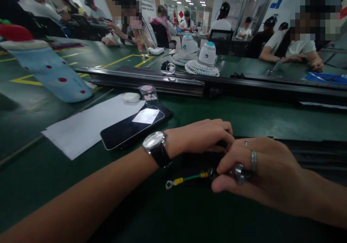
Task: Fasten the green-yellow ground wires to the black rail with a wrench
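Observation:
My left hand (203, 136), with a watch on its wrist, reaches over a dark part at the right of centre, its fingers curled down; what their tips hold, if anything, is hidden. Just right of it and touching it, my right hand (260, 163) is closed around a tool (239, 174) with a shiny metal end. A short green wire (192, 177) with yellow sleeves and a ring terminal (169, 184) sticks out to the left beside my right fingertips. Long black profiles (320, 156) lie behind and beyond my right hand.
A phone (127, 129), white paper (81, 127), an earbud case (131, 97) and a small candy box (149, 94) lie at left. Beyond are a blue bottle pouch (58, 73), long dark rails (151, 81) and two white fans (204, 60). Several people sit across the table.

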`<state>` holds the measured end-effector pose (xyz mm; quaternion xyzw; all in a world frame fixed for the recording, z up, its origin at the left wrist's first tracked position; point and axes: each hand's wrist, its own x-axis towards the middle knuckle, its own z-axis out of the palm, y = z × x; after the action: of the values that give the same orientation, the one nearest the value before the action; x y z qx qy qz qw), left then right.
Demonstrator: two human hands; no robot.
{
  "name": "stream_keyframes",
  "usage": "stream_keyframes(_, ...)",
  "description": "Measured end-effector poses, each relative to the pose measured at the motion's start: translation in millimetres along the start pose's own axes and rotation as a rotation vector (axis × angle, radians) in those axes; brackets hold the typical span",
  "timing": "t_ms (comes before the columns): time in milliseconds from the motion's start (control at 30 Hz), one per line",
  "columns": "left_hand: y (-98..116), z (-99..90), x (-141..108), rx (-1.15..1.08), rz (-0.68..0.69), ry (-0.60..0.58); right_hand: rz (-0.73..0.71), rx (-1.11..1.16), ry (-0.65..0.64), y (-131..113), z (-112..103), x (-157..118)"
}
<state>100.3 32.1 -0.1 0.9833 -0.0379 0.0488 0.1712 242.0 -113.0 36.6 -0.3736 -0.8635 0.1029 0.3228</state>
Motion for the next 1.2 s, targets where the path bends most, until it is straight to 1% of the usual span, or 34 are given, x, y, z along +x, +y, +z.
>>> stream_keyframes(100, -2, -3.1, -1, -0.112, 0.006, -0.006, -0.13, -0.106, -0.08, 4, -6, 2)
stream_keyframes(167, -3, -4.2, -1, -0.203, -0.009, 0.017, -0.151, -0.072, -0.066, 6, -10, 3)
stream_keyframes(267, 0, -2.8, 1, -0.223, -0.043, 0.061, -0.088, 0.032, -0.002, 6, -14, 4)
stream_keyframes(433, 4, 2.0, 4, -0.127, -0.031, 0.062, 0.02, 0.054, 0.052, 4, -12, 5)
stream_keyframes(633, 5, 0.9, 4, 0.012, -0.049, 0.057, 0.046, 0.019, 0.073, 2, -5, 2)
stream_keyframes(700, 5, 0.8, 4, 0.025, -0.043, 0.053, 0.043, 0.006, 0.091, 1, -4, 2)
stream_keyframes(833, 2, 3.5, 4, -0.08, -0.028, 0.058, 0.029, -0.004, 0.095, -3, -3, 3)
stream_keyframes(967, -4, 8.2, 4, -0.19, -0.018, 0.083, 0.047, -0.013, 0.073, -6, -2, 2)
stream_keyframes(1067, -6, 10.2, 5, -0.23, -0.01, 0.079, 0.048, 0.01, 0.05, -7, -1, -1)
stream_keyframes(1200, -4, 9.0, 7, -0.255, -0.015, 0.06, 0.041, -0.044, 0.016, -4, -1, -2)
